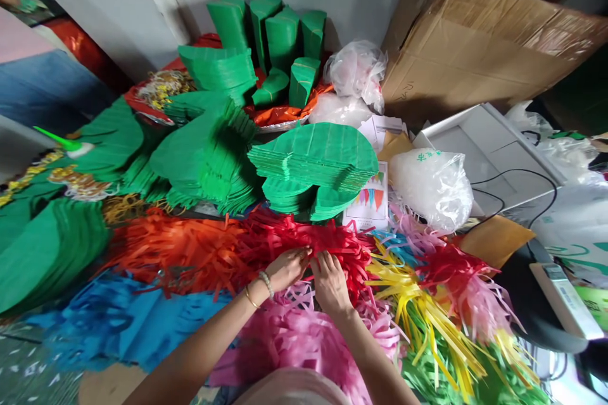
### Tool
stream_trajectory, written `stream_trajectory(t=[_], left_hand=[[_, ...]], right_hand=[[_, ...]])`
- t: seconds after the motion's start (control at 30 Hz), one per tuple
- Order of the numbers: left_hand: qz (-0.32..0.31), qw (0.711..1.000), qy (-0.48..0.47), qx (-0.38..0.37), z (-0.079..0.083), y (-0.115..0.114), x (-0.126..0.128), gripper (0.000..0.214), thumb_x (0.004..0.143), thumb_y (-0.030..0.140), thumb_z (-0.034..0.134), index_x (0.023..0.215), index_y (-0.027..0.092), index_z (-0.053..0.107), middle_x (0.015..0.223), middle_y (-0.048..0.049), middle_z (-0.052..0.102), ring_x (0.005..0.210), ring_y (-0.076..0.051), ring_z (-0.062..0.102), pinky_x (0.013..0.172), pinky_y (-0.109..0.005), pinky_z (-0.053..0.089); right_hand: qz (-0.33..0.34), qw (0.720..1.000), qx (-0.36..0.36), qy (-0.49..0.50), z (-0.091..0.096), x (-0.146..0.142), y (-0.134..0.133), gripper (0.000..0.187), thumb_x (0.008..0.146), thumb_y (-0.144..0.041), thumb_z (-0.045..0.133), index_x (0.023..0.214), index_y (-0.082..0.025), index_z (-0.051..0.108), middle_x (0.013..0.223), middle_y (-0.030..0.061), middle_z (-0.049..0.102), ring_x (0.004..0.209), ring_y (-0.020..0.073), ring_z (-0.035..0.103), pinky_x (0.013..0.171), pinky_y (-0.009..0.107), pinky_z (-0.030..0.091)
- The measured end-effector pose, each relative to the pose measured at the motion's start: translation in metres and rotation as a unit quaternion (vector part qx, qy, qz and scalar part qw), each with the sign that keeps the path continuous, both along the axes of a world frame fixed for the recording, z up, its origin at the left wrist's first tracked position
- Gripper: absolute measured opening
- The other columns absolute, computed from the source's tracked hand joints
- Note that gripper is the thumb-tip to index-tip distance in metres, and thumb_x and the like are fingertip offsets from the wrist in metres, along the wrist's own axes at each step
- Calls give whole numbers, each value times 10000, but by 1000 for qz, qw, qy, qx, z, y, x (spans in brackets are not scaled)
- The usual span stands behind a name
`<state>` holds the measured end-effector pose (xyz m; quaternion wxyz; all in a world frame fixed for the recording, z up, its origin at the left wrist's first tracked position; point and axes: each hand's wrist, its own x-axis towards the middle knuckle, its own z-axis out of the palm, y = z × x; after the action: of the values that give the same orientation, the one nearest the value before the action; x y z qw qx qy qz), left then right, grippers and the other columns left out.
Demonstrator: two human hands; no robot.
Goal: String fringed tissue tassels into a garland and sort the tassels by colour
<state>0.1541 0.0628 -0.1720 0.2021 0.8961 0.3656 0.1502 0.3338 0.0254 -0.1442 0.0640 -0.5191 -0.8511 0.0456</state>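
My left hand (287, 269), with a beaded bracelet and a gold bangle on its wrist, is closed with its fingertips in a heap of red tassels (270, 243). Right beside it, my right hand (329, 280) is closed too, its bent fingers gripping red strips of the same heap. The exact strands between the fingertips are partly hidden by the hands. Pink tassels (299, 342) lie under my forearms. Orange tassels (180, 247) and blue tassels (137, 323) are to the left, with yellow tassels (422, 297) to the right.
Stacked green leaf-shaped sheets (318, 152) stand just beyond the red heap. A printed card (368, 199) and a filled plastic bag (427, 186) are to their right. Farther back are a white box (494, 152) and a large cardboard carton (479, 44). A black cable loops at the right.
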Motion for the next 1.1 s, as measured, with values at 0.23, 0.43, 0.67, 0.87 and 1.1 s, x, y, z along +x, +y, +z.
stream_trajectory(t=[0.23, 0.43, 0.67, 0.87, 1.1], left_hand=[[29, 999, -11, -10, 1, 0, -5, 274, 895, 58, 445, 1076, 181, 609, 1130, -106, 687, 1035, -210, 667, 904, -372, 554], [71, 997, -27, -29, 10, 2, -4, 193, 954, 153, 432, 1053, 191, 592, 803, -32, 700, 717, -166, 696, 683, -284, 563], [65, 997, -36, -11, 11, 0, -2, 376, 883, 381, 606, 1210, 196, 586, 1183, -115, 669, 1056, -249, 651, 903, -380, 537], [86, 996, -14, -3, 7, 6, 3, 388, 870, 55, 479, 1210, 188, 611, 1232, -109, 656, 1102, -238, 631, 923, -404, 537], [151, 988, 13, -26, 13, 16, -3, 306, 851, 87, 522, 1105, 171, 670, 1332, -123, 592, 1160, -267, 593, 998, -440, 496]], right_hand=[[19, 1000, 9, -8, -30, 16, -4, 423, 827, -6, 457, 1198, -113, 630, 1199, 183, 643, 1106, 291, 580, 947, 455, 447], [38, 999, -8, 12, -21, 26, 2, 358, 841, 1, 481, 1090, -157, 684, 1121, 129, 692, 1027, 239, 616, 954, 404, 435], [-5, 998, -37, 50, 10, 24, 24, 211, 911, -143, 534, 830, -212, 717, 890, 50, 720, 872, 199, 615, 828, 325, 457], [-1, 998, -45, 51, 23, 13, 28, 247, 907, -117, 476, 983, -168, 705, 1005, 98, 709, 944, 220, 614, 902, 356, 459], [-10, 996, -81, 32, -4, 3, 30, 569, 801, 10, 440, 1366, -39, 488, 1387, 208, 513, 1292, 291, 460, 1075, 446, 359]])
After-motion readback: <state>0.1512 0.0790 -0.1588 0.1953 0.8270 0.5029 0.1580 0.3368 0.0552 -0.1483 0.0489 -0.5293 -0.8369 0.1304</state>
